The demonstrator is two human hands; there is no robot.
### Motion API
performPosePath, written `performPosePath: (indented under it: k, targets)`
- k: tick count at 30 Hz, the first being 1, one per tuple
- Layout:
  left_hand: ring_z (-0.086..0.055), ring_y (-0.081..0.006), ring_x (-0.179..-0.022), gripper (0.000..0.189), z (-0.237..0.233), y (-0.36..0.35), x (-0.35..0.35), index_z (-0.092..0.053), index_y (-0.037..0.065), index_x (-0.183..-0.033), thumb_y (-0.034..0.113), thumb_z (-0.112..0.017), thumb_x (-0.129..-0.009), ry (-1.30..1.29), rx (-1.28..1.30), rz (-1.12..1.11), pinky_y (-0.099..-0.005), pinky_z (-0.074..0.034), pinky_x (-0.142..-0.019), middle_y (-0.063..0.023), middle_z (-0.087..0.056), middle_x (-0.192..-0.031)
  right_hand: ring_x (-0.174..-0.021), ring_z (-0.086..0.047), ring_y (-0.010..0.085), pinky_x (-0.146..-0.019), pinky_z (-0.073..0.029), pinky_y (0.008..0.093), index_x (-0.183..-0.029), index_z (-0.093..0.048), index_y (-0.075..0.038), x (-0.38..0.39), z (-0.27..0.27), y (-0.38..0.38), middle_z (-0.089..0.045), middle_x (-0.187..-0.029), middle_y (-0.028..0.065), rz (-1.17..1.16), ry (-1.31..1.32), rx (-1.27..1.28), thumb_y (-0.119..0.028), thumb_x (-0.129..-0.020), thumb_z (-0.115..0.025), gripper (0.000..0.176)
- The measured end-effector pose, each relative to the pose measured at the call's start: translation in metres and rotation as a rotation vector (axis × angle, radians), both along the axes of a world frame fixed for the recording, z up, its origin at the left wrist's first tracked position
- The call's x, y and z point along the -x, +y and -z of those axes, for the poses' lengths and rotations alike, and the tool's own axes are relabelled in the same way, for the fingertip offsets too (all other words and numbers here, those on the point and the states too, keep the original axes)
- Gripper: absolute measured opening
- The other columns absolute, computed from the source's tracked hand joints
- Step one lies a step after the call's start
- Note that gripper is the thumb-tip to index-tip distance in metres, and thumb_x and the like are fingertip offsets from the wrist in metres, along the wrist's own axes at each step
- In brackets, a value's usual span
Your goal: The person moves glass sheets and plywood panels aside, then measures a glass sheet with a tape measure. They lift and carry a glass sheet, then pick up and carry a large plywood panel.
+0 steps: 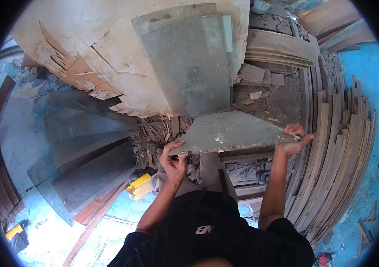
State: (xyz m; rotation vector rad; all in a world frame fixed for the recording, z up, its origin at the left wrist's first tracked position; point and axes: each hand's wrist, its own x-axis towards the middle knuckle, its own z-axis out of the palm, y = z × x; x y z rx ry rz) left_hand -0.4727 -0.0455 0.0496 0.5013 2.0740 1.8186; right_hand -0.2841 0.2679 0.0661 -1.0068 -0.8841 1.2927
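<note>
A dusty grey-green glass sheet (225, 131) is held out in front of my body, its near edge rough and flecked with white. My left hand (174, 161) grips its left near corner, fingers on top and thumb at the edge. At the right near corner, my right hand (295, 140) is closed round the edge, part of it hidden by the sheet. Just beyond, tall dusty glass panes (194, 66) lean against a pale, broken-edged board (96, 26).
More glass panes (91, 138) lean at the left. Long wooden strips (327, 155) stand along the right, with stacked planks (278, 44) behind. Wood scraps (167, 129) and rubble cover the floor ahead. A yellow plastic container (139, 187) sits beside my legs.
</note>
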Motion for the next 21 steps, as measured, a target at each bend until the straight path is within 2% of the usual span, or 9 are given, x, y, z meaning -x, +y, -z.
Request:
performPosePath:
  k: [7,9,11,13,15,17,19,20,21]
  targets:
    - [-0.062,-0.0244,-0.109,0.029,0.032,0.031,-0.006,-0.059,-0.002,-0.110,0.022,-0.069,-0.099,-0.004,0.016,-0.053,-0.0392,-0.045,-0.102,-0.0142,-0.065,-0.108,-0.056,-0.034,0.0189,-0.058,-0.032,0.0336,-0.054,-0.036,-0.010,0.019,0.043,0.049,-0.037,-0.060,0.0038,-0.082,0.021,-0.036,-0.061,-0.109,-0.022,0.076]
    - [-0.062,-0.0189,-0.100,0.026,0.039,0.047,0.012,-0.059,-0.001,-0.110,0.022,-0.068,-0.100,0.032,0.027,-0.086,-0.0344,-0.048,-0.094,-0.0110,-0.065,-0.106,-0.056,-0.032,0.0187,-0.059,-0.031,0.0332,-0.055,-0.035,-0.009,0.044,0.046,0.066,-0.036,-0.060,0.0032,-0.087,0.025,-0.014,-0.061,-0.109,-0.021,0.076]
    - [-0.063,-0.0182,-0.098,0.025,0.047,0.057,0.016,-0.061,-0.002,-0.108,0.021,-0.068,-0.099,0.002,0.021,-0.118,-0.0331,-0.049,-0.091,-0.0112,-0.067,-0.104,-0.056,-0.030,0.0185,-0.059,-0.031,0.0329,-0.055,-0.034,-0.009,0.054,0.056,0.073,-0.034,-0.060,0.0027,-0.087,0.035,0.016,-0.061,-0.109,-0.020,0.076]
    - [-0.064,-0.0175,-0.096,0.025,0.051,0.070,0.030,-0.063,-0.003,-0.106,0.019,-0.069,-0.098,-0.028,0.017,-0.153,-0.0318,-0.050,-0.089,-0.0114,-0.069,-0.102,-0.057,-0.032,0.0186,-0.060,-0.030,0.0333,-0.055,-0.034,-0.009,0.069,0.067,0.088,-0.035,-0.060,0.0030,-0.082,-0.074,-0.006,-0.061,-0.109,-0.019,0.076]
    - [-0.062,-0.0132,-0.088,0.019,0.056,0.080,0.042,-0.064,-0.002,-0.106,0.016,-0.068,-0.099,-0.132,0.119,-0.139,-0.0289,-0.050,-0.082,-0.0064,-0.068,-0.095,-0.057,-0.032,0.0187,-0.061,-0.031,0.0337,-0.054,-0.034,-0.010,0.081,0.080,0.099,-0.036,-0.060,0.0036,-0.058,-0.103,0.022,-0.061,-0.109,-0.018,0.076]
    - [-0.061,-0.0125,-0.087,0.020,0.060,0.093,0.056,-0.064,-0.001,-0.106,0.016,-0.068,-0.099,-0.077,0.111,-0.158,-0.0283,-0.049,-0.081,-0.0056,-0.067,-0.093,-0.057,-0.033,0.0187,-0.061,-0.031,0.0340,-0.054,-0.033,-0.011,0.096,0.089,0.114,-0.038,-0.060,0.0041,-0.033,-0.127,0.042,-0.061,-0.109,-0.018,0.076]
    - [-0.058,-0.0111,-0.084,0.020,0.071,0.108,0.076,-0.064,-0.001,-0.107,0.017,-0.068,-0.099,0.007,0.107,-0.190,-0.0272,-0.048,-0.079,-0.0039,-0.065,-0.089,-0.063,-0.045,0.0257,-0.068,-0.041,0.0382,-0.060,-0.048,-0.007,0.114,0.102,0.132,-0.050,-0.067,0.0083,0.006,-0.309,0.124,-0.062,-0.108,-0.017,0.080]
    - [-0.058,-0.0118,-0.084,0.024,0.080,0.116,0.087,-0.063,-0.002,-0.108,0.019,-0.068,-0.099,-0.056,0.071,-0.195,-0.0281,-0.048,-0.079,-0.0046,-0.067,-0.089,-0.063,-0.045,0.0257,-0.068,-0.041,0.0382,-0.060,-0.048,-0.007,0.123,0.111,0.142,-0.050,-0.067,0.0083,0.004,-0.305,0.121,-0.062,-0.108,-0.017,0.080]
    - [-0.058,-0.0118,-0.084,0.024,0.080,0.126,0.099,-0.063,-0.002,-0.108,0.019,-0.068,-0.099,-0.048,0.064,-0.198,-0.0281,-0.048,-0.079,-0.0046,-0.067,-0.089,-0.074,-0.053,0.0318,-0.076,-0.044,0.0426,-0.071,-0.058,-0.003,0.136,0.126,0.157,-0.058,-0.077,0.0138,0.088,-0.432,0.116,-0.063,-0.108,-0.017,0.081]
